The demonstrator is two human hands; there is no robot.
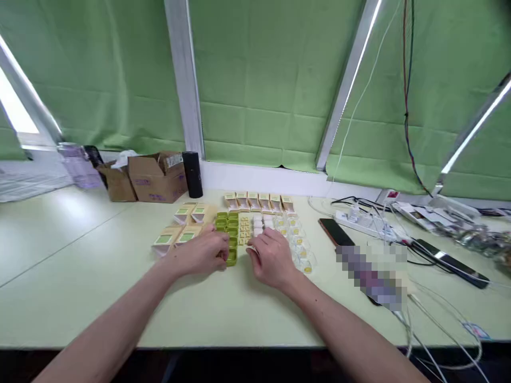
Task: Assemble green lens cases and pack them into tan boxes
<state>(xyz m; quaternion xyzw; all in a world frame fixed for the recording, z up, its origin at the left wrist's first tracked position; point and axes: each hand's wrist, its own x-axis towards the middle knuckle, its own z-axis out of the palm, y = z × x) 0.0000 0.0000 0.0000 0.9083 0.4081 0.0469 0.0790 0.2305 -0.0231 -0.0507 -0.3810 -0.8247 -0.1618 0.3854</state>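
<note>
My left hand (203, 250) is closed, its fingers curled at the near left side of the green boxes (232, 242). Whatever its fingertips grip is hidden. To the right, my right hand (273, 258) pinches a small thin white piece (252, 248) whose kind I cannot make out. Between the hands lie small yellow pieces (244, 229) in columns. Pinkish-white blocks (258, 222) stand just beyond my right hand, partly covered by it. Beside them are rows of clear plastic containers (297, 242) with yellow spots inside.
Open card boxes (259, 202) line the back, and more card boxes (163, 239) stand at left. Behind are cardboard cartons (157, 178) and a black cylinder (193, 174). At right lie a phone (336, 232), a power strip (365, 225), cables and a black device (451, 263).
</note>
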